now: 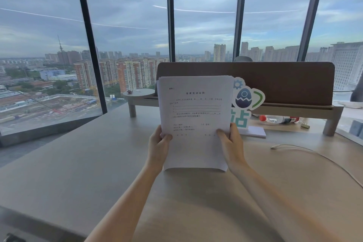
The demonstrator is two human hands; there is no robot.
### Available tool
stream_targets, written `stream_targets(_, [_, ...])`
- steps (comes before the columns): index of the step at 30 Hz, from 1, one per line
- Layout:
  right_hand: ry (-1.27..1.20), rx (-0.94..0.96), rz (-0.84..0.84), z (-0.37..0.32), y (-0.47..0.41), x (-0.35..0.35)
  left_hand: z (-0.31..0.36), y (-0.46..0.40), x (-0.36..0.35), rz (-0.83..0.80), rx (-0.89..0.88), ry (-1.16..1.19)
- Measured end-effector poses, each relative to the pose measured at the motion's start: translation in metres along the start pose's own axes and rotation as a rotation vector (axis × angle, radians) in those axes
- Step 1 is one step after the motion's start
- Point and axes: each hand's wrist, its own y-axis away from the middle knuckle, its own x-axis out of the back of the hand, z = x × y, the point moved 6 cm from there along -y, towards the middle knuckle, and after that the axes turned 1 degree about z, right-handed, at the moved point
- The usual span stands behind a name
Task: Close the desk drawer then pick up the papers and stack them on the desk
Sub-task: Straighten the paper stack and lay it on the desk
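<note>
head view: the stack of papers [194, 122] stands upright in front of the person, held above the desk [98, 163], its lower edge appearing to hang just over the desk top rather than rest on it, though i cannot tell for sure. the left hand [158, 148] grips the stack's lower left edge, thumb over the front sheet and fingers curled behind; the right hand [232, 143] mirrors it on the lower right edge, thumb on the printed face. both hands are closed on the paper. the top edges of the sheets look slightly uneven, so the stack seems not yet squared.

behind the papers stands a brown desk divider [275, 82] on a raised shelf, with a cartoon egg sign [245, 100] just right of the stack. a plastic bottle [279, 119] lies under the shelf, right of the sign, and a white cable [314, 153] trails across the desk to the right of the papers. the drawer is out of view.

risk: a loose grip at the bottom corners could let the tall sheets bow or fan out. lowering the stack to the right could land it on the cable, leaving it tilted.
</note>
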Motion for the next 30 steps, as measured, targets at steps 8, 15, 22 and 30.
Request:
stream_targets(8, [0.021,0.039,-0.034,-0.005,-0.003,-0.005,0.003,-0.006,-0.001,-0.083,-0.022,-0.169])
stream_targets(15, [0.044,0.026,-0.037,0.000,0.004,-0.004,-0.016,0.006,0.003,-0.027,0.016,-0.236])
stream_targets(22, [0.038,0.035,-0.055,0.002,0.008,-0.004,-0.023,0.008,0.001,0.010,0.003,-0.139])
stream_targets(30, [0.051,-0.032,-0.075,-0.005,-0.004,-0.025,-0.009,-0.008,0.021,0.176,0.061,-0.293])
